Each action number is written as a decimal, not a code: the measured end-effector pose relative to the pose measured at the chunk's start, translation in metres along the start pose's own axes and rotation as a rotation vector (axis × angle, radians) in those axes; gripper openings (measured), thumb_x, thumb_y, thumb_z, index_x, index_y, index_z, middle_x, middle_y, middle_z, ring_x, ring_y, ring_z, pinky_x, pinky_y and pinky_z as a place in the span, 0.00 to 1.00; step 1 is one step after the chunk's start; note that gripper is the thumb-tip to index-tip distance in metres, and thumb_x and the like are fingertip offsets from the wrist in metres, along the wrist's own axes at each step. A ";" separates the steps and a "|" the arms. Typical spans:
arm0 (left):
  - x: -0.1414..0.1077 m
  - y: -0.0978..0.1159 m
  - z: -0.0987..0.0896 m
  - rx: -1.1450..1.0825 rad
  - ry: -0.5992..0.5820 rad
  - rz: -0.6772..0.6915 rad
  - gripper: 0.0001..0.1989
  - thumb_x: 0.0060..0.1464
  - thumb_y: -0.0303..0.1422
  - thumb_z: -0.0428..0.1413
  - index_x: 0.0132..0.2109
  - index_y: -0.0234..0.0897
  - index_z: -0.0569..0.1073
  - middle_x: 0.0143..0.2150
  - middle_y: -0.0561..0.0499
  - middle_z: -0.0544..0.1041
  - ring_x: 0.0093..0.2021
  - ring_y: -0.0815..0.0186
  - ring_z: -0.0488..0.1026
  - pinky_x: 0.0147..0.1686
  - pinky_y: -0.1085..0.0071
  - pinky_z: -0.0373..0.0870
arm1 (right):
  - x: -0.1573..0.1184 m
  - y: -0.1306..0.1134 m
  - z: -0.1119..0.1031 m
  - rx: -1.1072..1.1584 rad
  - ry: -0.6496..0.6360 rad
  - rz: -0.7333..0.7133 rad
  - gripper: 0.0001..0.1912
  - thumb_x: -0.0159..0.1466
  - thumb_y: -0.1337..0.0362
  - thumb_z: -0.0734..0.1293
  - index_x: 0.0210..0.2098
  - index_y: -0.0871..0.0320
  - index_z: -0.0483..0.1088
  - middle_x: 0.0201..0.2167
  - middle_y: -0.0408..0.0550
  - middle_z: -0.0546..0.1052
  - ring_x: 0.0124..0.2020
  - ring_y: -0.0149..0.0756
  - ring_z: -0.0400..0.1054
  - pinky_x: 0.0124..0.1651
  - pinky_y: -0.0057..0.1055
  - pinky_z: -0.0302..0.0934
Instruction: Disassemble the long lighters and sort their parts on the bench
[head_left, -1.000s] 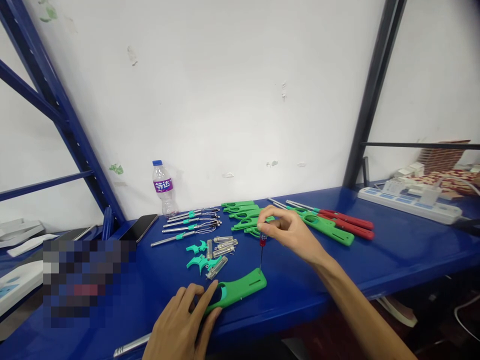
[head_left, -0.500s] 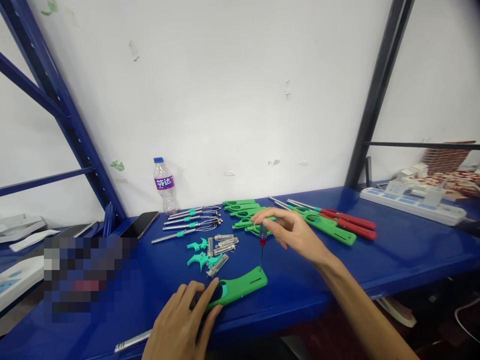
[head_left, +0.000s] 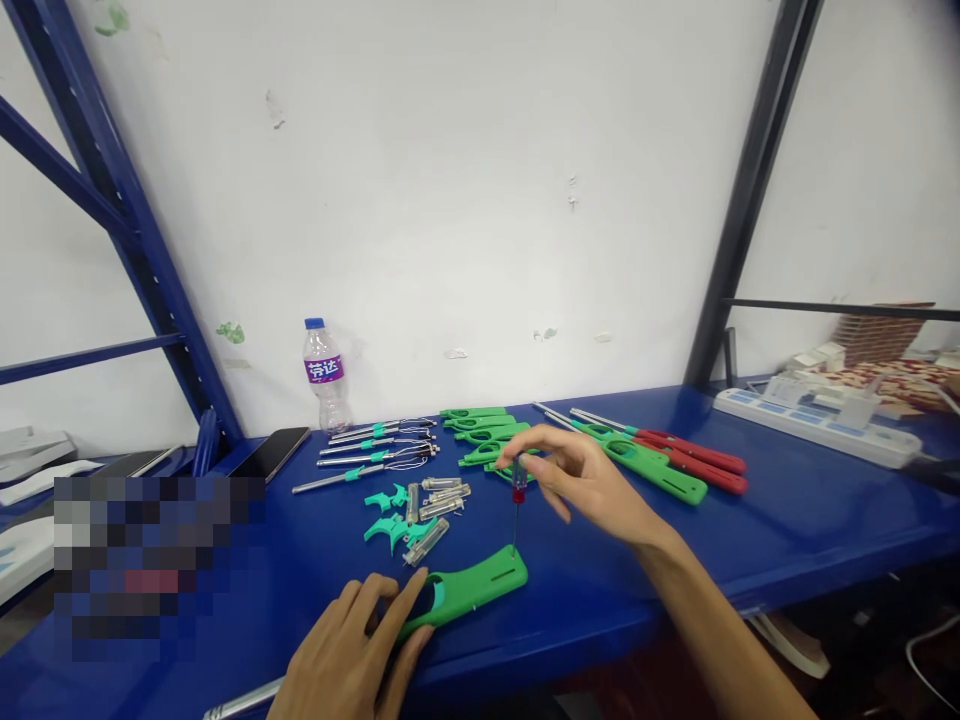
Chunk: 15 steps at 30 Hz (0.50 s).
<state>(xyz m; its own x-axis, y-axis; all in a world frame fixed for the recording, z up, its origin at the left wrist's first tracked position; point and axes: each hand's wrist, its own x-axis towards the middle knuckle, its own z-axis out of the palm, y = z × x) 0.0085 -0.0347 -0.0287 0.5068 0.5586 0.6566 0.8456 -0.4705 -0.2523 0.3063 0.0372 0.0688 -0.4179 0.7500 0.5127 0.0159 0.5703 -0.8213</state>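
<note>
Near the front edge of the blue table, my left hand (head_left: 360,640) grips the near end of a green lighter body (head_left: 480,588), which lies flat with a metal tube (head_left: 244,700) extending left from under the hand. My right hand (head_left: 581,475) has its fingers closed round the top of a small screwdriver (head_left: 518,490) with a clear and red handle. The screwdriver stands upright, its tip at the far right end of the green body. Teal trigger pieces (head_left: 388,530) and clear fuel tanks (head_left: 427,540) lie just behind the left hand.
Metal lighter tubes with wires (head_left: 352,473), green shells (head_left: 484,435), green lighters (head_left: 664,475) and red lighters (head_left: 697,462) lie farther back. A bottle (head_left: 325,380), a phone (head_left: 271,455) and a power strip (head_left: 817,427) stand or lie around them.
The view has shifted slightly, moving the scene a little left and down. Both hands keep their holds, and the screwdriver stays upright on the green body.
</note>
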 end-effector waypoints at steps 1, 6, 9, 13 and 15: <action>0.000 -0.001 0.000 0.010 0.006 0.003 0.22 0.71 0.47 0.46 0.65 0.46 0.70 0.46 0.51 0.81 0.41 0.62 0.82 0.45 0.63 0.81 | 0.000 -0.001 0.000 0.008 -0.015 -0.015 0.13 0.74 0.52 0.66 0.48 0.52 0.77 0.47 0.50 0.77 0.19 0.23 0.58 0.21 0.27 0.55; 0.001 -0.002 0.001 0.031 0.017 0.009 0.22 0.71 0.47 0.45 0.63 0.45 0.71 0.45 0.50 0.81 0.41 0.62 0.82 0.43 0.64 0.82 | 0.000 0.001 -0.001 0.001 0.014 -0.079 0.10 0.66 0.53 0.75 0.40 0.53 0.81 0.44 0.48 0.72 0.26 0.28 0.59 0.27 0.29 0.57; 0.002 -0.002 0.001 0.011 0.020 0.002 0.22 0.71 0.47 0.45 0.63 0.46 0.72 0.45 0.51 0.81 0.40 0.63 0.82 0.44 0.63 0.82 | 0.000 0.002 -0.002 0.019 0.035 -0.046 0.10 0.64 0.54 0.76 0.39 0.53 0.80 0.38 0.45 0.73 0.22 0.26 0.56 0.24 0.28 0.54; 0.002 0.000 -0.001 -0.023 0.014 -0.023 0.22 0.71 0.47 0.45 0.63 0.45 0.72 0.45 0.50 0.81 0.41 0.62 0.82 0.40 0.66 0.81 | 0.000 0.001 -0.001 0.027 -0.030 0.014 0.12 0.72 0.53 0.68 0.48 0.51 0.79 0.45 0.48 0.78 0.19 0.24 0.58 0.22 0.28 0.56; 0.002 0.001 -0.002 -0.029 0.004 -0.023 0.22 0.72 0.46 0.45 0.63 0.45 0.71 0.45 0.50 0.80 0.41 0.63 0.81 0.40 0.67 0.81 | -0.001 -0.001 0.000 0.021 -0.016 -0.023 0.11 0.70 0.53 0.70 0.46 0.51 0.80 0.48 0.49 0.77 0.23 0.25 0.61 0.25 0.27 0.59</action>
<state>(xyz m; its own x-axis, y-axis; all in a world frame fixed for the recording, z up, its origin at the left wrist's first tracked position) 0.0098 -0.0351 -0.0261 0.4861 0.5670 0.6650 0.8520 -0.4767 -0.2164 0.3061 0.0363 0.0689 -0.4326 0.7309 0.5279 -0.0131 0.5804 -0.8143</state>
